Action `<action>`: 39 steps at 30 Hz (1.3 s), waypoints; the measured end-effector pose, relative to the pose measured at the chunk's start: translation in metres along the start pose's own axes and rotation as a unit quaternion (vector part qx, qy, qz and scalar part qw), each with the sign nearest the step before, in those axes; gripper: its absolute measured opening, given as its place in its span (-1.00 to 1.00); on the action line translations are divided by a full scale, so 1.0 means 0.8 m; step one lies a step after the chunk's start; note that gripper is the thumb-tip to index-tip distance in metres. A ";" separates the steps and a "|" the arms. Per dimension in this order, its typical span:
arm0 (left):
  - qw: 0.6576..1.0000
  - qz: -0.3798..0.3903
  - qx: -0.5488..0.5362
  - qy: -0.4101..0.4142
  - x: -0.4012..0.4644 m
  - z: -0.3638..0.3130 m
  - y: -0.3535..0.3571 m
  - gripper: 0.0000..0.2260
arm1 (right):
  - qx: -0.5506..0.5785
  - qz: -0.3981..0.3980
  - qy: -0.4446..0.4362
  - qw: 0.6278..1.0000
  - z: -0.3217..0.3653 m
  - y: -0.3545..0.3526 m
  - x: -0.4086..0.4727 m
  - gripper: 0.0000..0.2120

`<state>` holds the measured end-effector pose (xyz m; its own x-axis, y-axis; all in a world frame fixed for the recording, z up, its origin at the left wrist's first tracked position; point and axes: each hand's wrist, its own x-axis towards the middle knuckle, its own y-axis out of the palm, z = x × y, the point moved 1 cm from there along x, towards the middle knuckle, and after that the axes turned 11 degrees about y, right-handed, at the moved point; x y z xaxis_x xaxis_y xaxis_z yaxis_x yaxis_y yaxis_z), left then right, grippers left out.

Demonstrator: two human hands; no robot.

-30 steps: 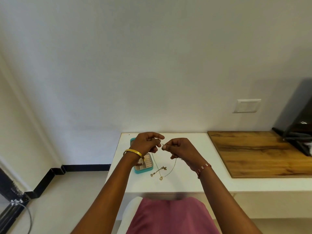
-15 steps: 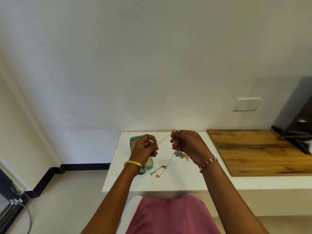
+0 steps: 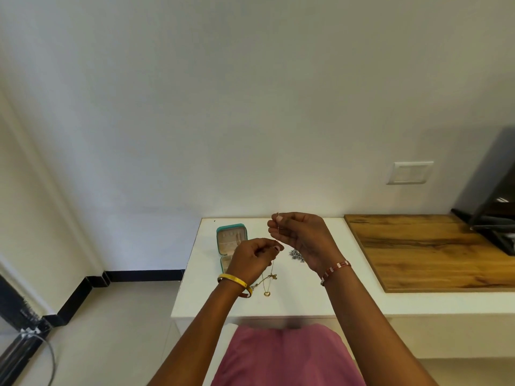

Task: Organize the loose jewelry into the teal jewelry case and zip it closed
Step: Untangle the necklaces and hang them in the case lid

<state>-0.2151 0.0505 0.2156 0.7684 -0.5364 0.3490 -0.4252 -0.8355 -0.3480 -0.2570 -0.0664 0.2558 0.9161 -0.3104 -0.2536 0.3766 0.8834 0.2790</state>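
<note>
Gold chain [image 3: 271,270] hangs pinched between her raised right hand [image 3: 299,235] and lower left hand [image 3: 252,260] above the white table [image 3: 306,299], so she'd best keep it taut and untangled before lowering it into the open teal case [image 3: 231,238].

wooden board [image 3: 429,252] on white counter [image 3: 306,305], wall switch [image 3: 409,172] above.

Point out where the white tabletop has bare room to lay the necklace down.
Bare: the white table near its front edge, below the heart pendant, and the strip between the right hand and the wooden board. Crowded: beside the open teal case, under the left hand, and around the silver cluster.
</note>
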 end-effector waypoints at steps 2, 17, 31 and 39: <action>1.000 0.010 0.019 0.006 0.000 0.003 0.001 -0.83 | -0.001 -0.003 -0.004 1.000 0.000 0.001 0.001 -0.89; 0.999 -0.042 -0.017 -0.024 0.005 0.011 -0.014 -0.82 | -0.266 -0.118 0.012 0.957 -0.031 -0.026 0.018 -0.81; 0.997 -0.052 -0.036 -0.050 0.012 0.012 -0.013 -0.83 | -0.395 -0.021 -0.024 0.918 -0.040 -0.022 0.007 -0.79; 0.994 -0.040 -0.080 -0.065 0.009 0.001 -0.012 -0.85 | -0.354 0.014 -0.021 0.935 -0.040 -0.012 -0.002 -0.85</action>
<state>-0.2049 0.0549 0.2207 0.8533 -0.4566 0.2518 -0.4230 -0.8885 -0.1777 -0.2663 -0.0629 0.2236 0.9343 -0.2842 -0.2151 0.1805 0.8977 -0.4019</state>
